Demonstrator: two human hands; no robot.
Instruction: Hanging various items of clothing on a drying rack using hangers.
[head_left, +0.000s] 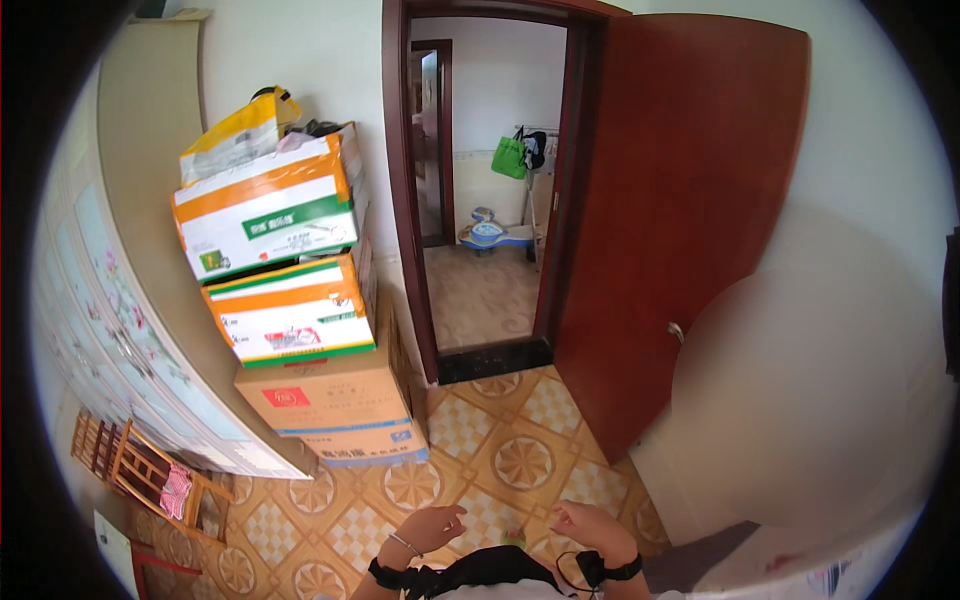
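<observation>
My left hand [430,527] hovers over the patterned floor at the lower middle. Its fingers are loosely bent and a little apart, with nothing visible in them. A thin bracelet [404,544] and a black strap circle that wrist. My right hand [590,524] faces it from the other side of a gap, its fingers also loosely curved and holding nothing I can see. A black device on a strap [594,568] sits at the right wrist. Neither hand touches any object; the tiled floor [523,463] lies below them.
Stacked cardboard boxes [330,400] stand ahead left beside a flowered wardrobe [130,330]. A reddish-brown door [690,200] stands open at a doorway; beyond it are a green bag [509,157] and a blue-white ride-on toy [490,236]. A wooden chair [150,470] is at left. A blurred patch covers the right.
</observation>
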